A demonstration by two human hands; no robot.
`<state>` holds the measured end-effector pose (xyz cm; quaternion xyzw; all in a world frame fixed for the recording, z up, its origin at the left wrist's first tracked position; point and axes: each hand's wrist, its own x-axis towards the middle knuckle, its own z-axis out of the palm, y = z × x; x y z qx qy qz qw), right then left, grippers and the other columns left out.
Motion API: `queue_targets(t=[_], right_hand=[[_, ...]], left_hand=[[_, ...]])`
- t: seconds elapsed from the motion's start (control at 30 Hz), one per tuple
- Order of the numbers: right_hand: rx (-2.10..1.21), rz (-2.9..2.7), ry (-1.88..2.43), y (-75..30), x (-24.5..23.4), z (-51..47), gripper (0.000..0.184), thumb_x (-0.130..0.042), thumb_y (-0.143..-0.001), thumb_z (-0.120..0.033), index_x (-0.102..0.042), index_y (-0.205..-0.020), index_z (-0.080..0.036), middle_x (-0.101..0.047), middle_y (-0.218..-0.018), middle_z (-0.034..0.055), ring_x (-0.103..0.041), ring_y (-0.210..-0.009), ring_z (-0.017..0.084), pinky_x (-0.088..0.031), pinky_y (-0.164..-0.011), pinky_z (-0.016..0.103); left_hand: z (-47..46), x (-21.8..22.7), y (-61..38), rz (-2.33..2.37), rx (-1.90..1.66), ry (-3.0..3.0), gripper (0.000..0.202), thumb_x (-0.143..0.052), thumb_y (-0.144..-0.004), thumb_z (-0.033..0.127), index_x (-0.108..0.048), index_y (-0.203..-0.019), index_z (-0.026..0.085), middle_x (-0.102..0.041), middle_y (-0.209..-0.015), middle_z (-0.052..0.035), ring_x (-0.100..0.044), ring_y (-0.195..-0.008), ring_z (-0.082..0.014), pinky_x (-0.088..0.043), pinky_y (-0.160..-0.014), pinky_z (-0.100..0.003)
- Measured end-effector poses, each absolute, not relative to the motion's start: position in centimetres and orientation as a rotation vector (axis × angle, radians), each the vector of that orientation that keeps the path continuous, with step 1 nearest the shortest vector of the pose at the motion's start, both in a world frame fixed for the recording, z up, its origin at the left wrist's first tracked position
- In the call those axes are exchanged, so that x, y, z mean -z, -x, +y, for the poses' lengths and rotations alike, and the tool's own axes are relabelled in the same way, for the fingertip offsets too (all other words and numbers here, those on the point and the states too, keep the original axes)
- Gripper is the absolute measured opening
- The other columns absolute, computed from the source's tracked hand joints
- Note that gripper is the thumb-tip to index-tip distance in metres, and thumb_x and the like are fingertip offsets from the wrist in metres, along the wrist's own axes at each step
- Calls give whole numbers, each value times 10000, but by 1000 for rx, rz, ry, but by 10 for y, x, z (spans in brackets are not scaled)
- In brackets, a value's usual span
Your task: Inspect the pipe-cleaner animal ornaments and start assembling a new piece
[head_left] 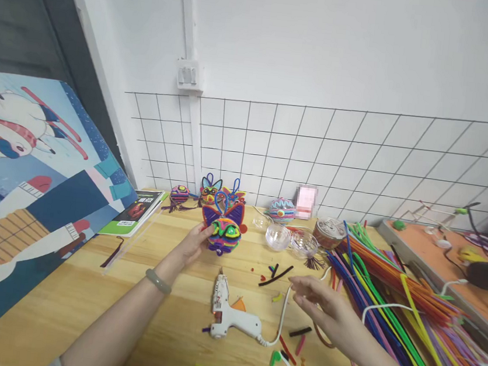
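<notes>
Pipe-cleaner cat ornament is pinched at left by the left hand, seemingly for steadiness, the right hand loosely spread.

The striped, purple-eared ornament is upright in the left hand.

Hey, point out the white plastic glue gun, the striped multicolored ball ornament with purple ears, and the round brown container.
White plastic glue gun (229, 317): head view, where body meets handle.
Striped multicolored ball ornament with purple ears (225, 239): head view, ball's front.
Round brown container (329, 238): head view, side wall.
</notes>
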<state>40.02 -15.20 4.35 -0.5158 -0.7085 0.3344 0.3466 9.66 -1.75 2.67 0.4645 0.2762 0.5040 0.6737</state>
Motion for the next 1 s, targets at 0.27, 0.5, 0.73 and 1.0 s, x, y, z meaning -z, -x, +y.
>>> queue_targets(t=[0.27, 0.5, 0.73, 1.0], right_hand=[[-442, -1693, 1194, -367, -100, -128, 299, -508, -845, -373, -591, -1055, -176, -635, -908, 87, -584, -749, 189, -486, -652, 317], [-375, -1699, 1196, -364, -103, -116, 253, -486, -861, -361, -639, -851, -160, -639, -765, 55, -563, -669, 170, -443, -599, 275], [-378, -1712, 1215, -367, -98, -116, 316, -481, -854, -403, -611, -705, -156, -571, -603, 25, -516, -577, 151, -407, -531, 254], [-678, -1590, 1149, -370, -93, -117, 303, -557, -804, -401, -625, -970, -158, -661, -783, 52, -585, -665, 169, -476, -602, 287]], left_hand=[[-52, -39, -141, 541, -879, -1149, 587, -716, -635, 417, -551, -1124, 138, -629, -1075, -159, -600, -958, -300, -457, -828, -407], [-65, -49, -153, 492, -836, -1265, 536, -708, -657, 378, -569, -1118, 141, -630, -1085, -130, -589, -980, -278, -423, -882, -395], [-68, -49, -153, 504, -830, -1304, 541, -716, -644, 377, -577, -1109, 139, -622, -1102, -125, -571, -1009, -281, -422, -886, -379], [-68, -46, -153, 522, -840, -1232, 544, -709, -655, 377, -569, -1122, 135, -620, -1101, -142, -578, -1005, -291, -428, -878, -398]])
